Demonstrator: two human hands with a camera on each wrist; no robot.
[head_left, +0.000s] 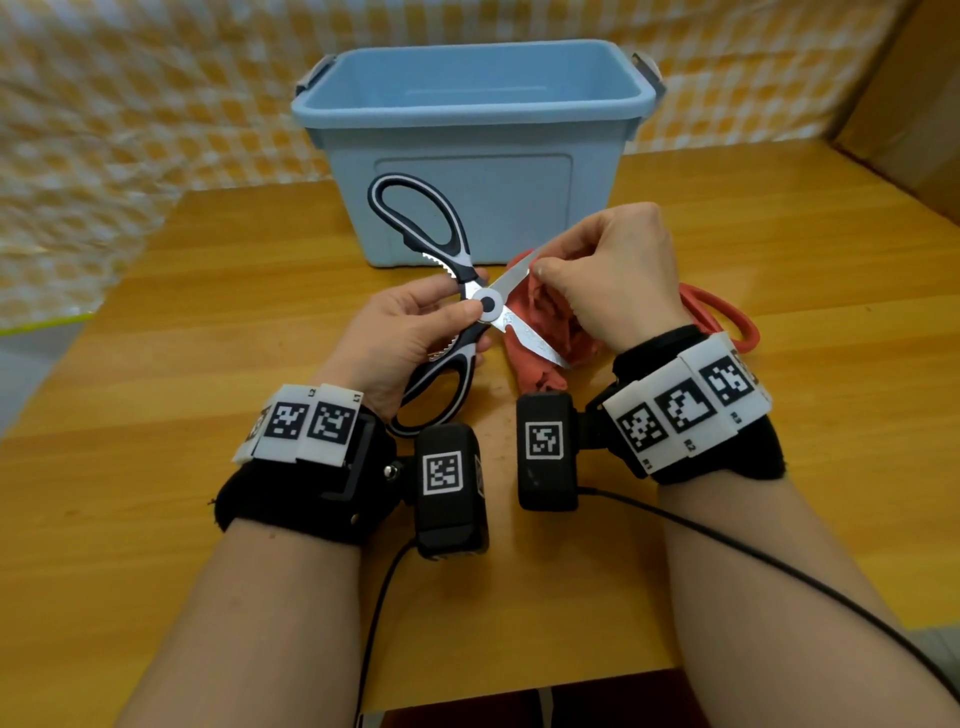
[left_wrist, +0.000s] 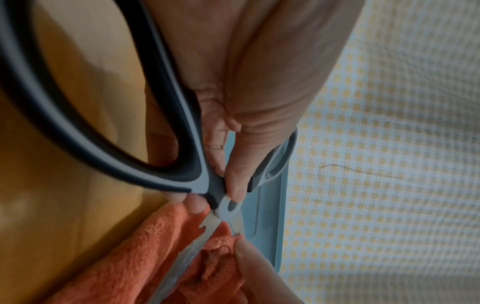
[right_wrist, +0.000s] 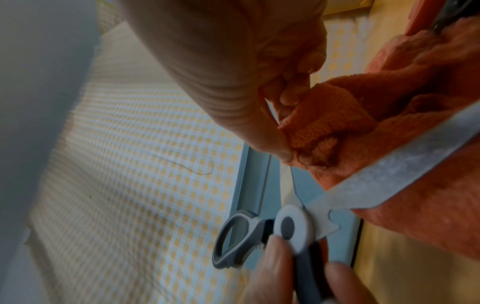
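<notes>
Black-and-white kitchen scissors (head_left: 488, 304) are held up over the wooden table, blades spread wide. My left hand (head_left: 467, 306) pinches them at the round pivot, thumb on top and fingers behind, with the lower handle loop against the palm. My right hand (head_left: 543, 265) pinches an orange terry cloth (head_left: 540, 332) against the upper blade, near its tip. In the left wrist view the cloth (left_wrist: 130, 257) lies on both sides of the lower blade. In the right wrist view the thumb and fingers of the right hand (right_wrist: 284, 131) bunch the cloth (right_wrist: 389, 102) above that blade (right_wrist: 402, 174).
A light blue plastic bin (head_left: 467, 156) with no lid stands just behind the hands. The red handle of a second pair of scissors (head_left: 727, 317) lies on the table (head_left: 208, 364) behind my right wrist. A yellow checked curtain hangs at the back.
</notes>
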